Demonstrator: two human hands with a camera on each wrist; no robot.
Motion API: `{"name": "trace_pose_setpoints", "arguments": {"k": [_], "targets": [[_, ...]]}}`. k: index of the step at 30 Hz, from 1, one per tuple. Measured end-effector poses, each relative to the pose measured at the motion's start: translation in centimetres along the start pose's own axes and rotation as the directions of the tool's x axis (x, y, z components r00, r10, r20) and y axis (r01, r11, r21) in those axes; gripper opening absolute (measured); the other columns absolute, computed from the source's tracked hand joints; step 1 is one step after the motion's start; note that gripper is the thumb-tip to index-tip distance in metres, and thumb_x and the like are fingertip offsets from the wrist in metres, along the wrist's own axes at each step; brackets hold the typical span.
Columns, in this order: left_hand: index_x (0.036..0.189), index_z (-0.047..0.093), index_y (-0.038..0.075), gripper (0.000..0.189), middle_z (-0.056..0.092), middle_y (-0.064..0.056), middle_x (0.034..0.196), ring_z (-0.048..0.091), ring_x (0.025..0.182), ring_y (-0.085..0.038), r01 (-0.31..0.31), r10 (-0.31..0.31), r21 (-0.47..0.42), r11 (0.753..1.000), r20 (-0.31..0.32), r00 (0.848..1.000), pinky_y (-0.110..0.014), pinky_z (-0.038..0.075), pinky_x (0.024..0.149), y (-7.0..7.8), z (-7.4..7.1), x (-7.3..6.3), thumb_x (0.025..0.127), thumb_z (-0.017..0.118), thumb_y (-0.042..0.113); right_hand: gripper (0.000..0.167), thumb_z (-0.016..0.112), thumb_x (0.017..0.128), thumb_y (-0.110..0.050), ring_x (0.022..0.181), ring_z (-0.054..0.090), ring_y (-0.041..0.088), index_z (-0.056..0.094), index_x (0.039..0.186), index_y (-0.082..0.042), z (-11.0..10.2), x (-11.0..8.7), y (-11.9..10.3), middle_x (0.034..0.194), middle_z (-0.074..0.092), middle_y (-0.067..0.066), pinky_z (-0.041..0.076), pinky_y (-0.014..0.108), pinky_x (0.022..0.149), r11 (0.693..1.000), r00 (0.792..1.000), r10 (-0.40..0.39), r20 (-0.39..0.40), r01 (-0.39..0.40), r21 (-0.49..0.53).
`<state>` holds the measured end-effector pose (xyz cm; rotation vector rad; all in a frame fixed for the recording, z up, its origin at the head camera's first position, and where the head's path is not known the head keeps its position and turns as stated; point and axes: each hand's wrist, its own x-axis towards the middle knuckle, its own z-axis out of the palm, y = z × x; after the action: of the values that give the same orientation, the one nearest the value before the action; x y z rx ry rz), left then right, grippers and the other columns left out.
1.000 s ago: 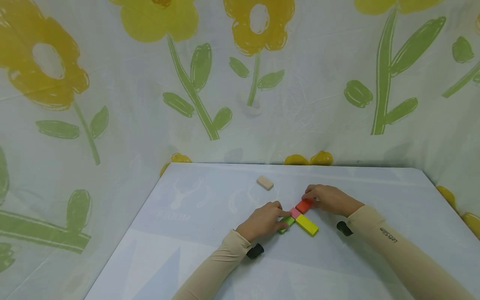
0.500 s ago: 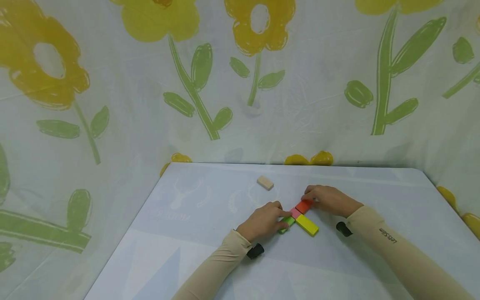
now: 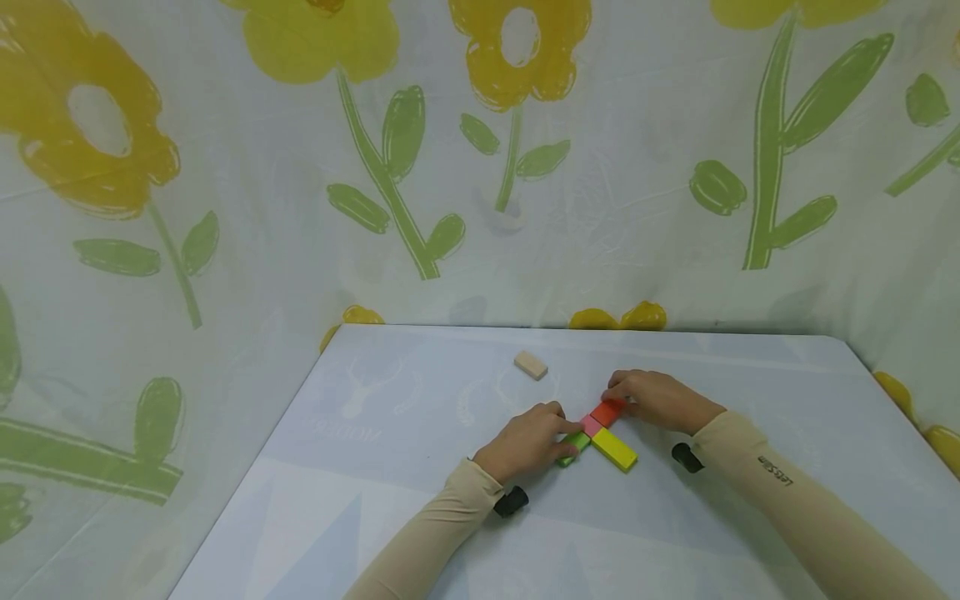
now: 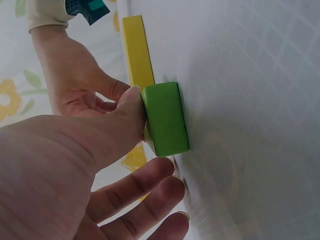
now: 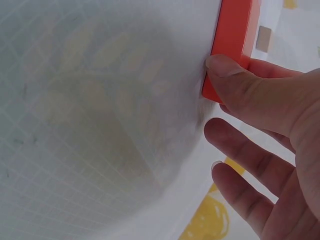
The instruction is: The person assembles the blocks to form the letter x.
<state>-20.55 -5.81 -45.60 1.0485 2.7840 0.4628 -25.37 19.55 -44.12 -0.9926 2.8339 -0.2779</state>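
Four-armed around a small pink block [image 3: 592,426], coloured blocks lie flat on the table: a green block [image 3: 574,450] toward the left hand, a red block [image 3: 607,412] toward the right, a yellow block [image 3: 615,450] at the near side. My left hand [image 3: 522,442] pinches the green block, its index fingertip beside the pink one. In the left wrist view the thumb lies against the green block [image 4: 167,119]; the index finger is mostly hidden. My right hand [image 3: 663,400] holds the red block by its outer end, thumb on one side [image 5: 235,35].
A plain wooden block [image 3: 531,365] lies apart, farther back on the pale patterned table [image 3: 360,483]. A flowered cloth [image 3: 600,250] hangs behind the table's far edge. Dark wrist devices show under both sleeves.
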Motion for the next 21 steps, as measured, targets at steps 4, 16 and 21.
{"name": "trace_pose_setpoints", "arguments": {"k": [4,16,21], "targets": [[0.136,0.070,0.021,0.044,0.065,-0.001,0.106,0.050,0.084,-0.006,-0.004,0.004,0.008,1.000,0.000,1.000,-0.012,0.043,0.067,-0.01,0.02,0.01,0.093,0.077,0.032,0.029,0.078,0.088,-0.003,0.105,0.069,0.025,0.079,0.116,-0.013,0.07,0.04,0.05,0.112,0.073,0.004,0.059,0.044,0.095,1.000,1.000,-0.001,0.002,0.001,-0.002],[0.135,0.070,0.021,0.043,0.065,0.000,0.105,0.049,0.084,-0.006,-0.005,0.005,0.005,1.000,-0.002,1.000,-0.012,0.042,0.067,0.09,-0.17,-0.10,0.093,0.077,0.032,0.031,0.080,0.086,-0.003,0.103,0.070,0.025,0.079,0.116,-0.013,-0.13,0.14,-0.21,0.111,0.073,0.004,0.060,0.044,0.094,1.000,1.000,0.005,0.006,-0.005,-0.012],[0.135,0.070,0.021,0.043,0.065,0.000,0.106,0.050,0.085,-0.006,-0.003,0.003,-0.002,1.000,0.002,1.000,-0.013,0.043,0.068,0.10,-0.22,-0.09,0.094,0.077,0.031,0.031,0.081,0.086,-0.003,0.103,0.069,0.024,0.079,0.115,-0.013,-0.08,0.12,-0.14,0.111,0.073,0.003,0.060,0.043,0.093,1.000,1.000,0.005,0.007,-0.005,-0.013]]}}
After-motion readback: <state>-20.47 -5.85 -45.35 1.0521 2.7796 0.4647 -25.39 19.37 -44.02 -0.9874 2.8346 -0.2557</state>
